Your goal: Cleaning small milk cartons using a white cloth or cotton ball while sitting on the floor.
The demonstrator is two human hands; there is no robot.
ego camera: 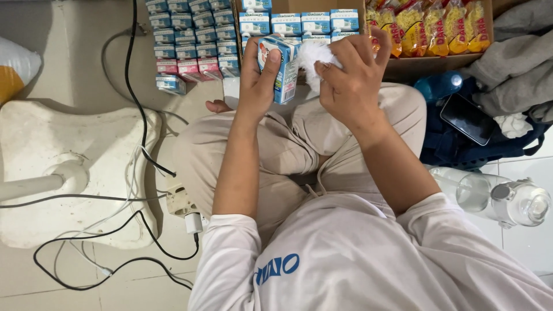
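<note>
Head view shows, above the crossed beige trouser legs, the left hand clamped on a small blue-and-white drink carton, the right hand pressing a white crumpled cloth beside it, with a cardboard box of cartons and yellow packets beyond.

Both forearms are raised forward over crossed legs. The left hand is closed in a grip, thumb on the near side, fingers wrapped. The right hand is cupped, fingers curled inward, wrist bent.
</note>
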